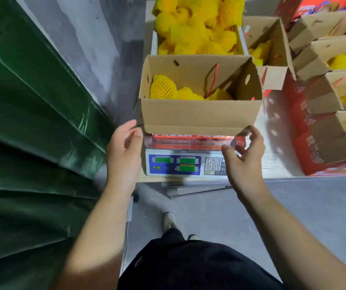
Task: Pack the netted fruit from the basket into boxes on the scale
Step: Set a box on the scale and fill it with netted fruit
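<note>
An open cardboard box (199, 116) stands on a white digital scale (180, 164). Inside it lie fruits in yellow foam netting (163, 87), filling the bottom left. Behind the box, a white basket (154, 43) is heaped with more netted fruit (195, 24). My left hand (125, 149) hovers with relaxed fingers just left of the box's near lower corner, holding nothing. My right hand (245, 155) is spread below the box's near right corner, its fingertips at the front flap's edge.
Several other open boxes (322, 97), red printed outside and holding netted fruit, crowd the table to the right. A green tarpaulin (32, 122) fills the left. Below the table's edge is grey floor, with my dark trousers and shoes.
</note>
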Demonstrator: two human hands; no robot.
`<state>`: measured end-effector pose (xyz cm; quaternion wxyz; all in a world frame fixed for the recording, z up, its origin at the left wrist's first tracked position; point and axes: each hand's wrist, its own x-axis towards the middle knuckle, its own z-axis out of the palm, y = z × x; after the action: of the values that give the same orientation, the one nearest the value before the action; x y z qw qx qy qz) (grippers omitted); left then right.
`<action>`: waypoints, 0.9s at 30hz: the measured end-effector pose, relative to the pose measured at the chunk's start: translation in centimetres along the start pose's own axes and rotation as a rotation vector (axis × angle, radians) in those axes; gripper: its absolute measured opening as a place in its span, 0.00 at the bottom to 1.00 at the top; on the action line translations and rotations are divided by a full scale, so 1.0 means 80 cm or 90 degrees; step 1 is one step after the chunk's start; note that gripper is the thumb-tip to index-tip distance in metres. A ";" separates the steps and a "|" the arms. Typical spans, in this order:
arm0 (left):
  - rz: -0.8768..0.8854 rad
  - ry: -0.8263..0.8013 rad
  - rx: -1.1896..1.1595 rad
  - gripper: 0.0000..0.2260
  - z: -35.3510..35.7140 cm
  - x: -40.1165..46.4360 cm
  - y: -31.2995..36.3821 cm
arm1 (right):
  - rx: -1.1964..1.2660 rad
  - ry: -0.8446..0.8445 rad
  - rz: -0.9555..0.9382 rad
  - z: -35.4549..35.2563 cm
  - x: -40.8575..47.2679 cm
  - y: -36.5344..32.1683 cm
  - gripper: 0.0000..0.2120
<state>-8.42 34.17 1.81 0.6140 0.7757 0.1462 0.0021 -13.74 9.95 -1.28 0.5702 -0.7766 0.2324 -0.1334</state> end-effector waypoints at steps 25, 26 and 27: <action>-0.069 -0.113 -0.027 0.13 -0.032 -0.132 -0.051 | 0.039 -0.339 0.115 -0.009 -0.094 -0.024 0.08; -0.064 -0.118 -0.026 0.13 -0.032 -0.126 -0.048 | 0.048 -0.333 0.107 -0.004 -0.089 -0.028 0.09; -0.057 -0.123 -0.026 0.13 -0.030 -0.118 -0.044 | 0.054 -0.326 0.095 0.000 -0.083 -0.033 0.09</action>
<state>-18.68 35.04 0.71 0.6406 0.7522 0.1205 -0.0968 -18.87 14.00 1.59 0.6504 -0.7414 0.1314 0.1000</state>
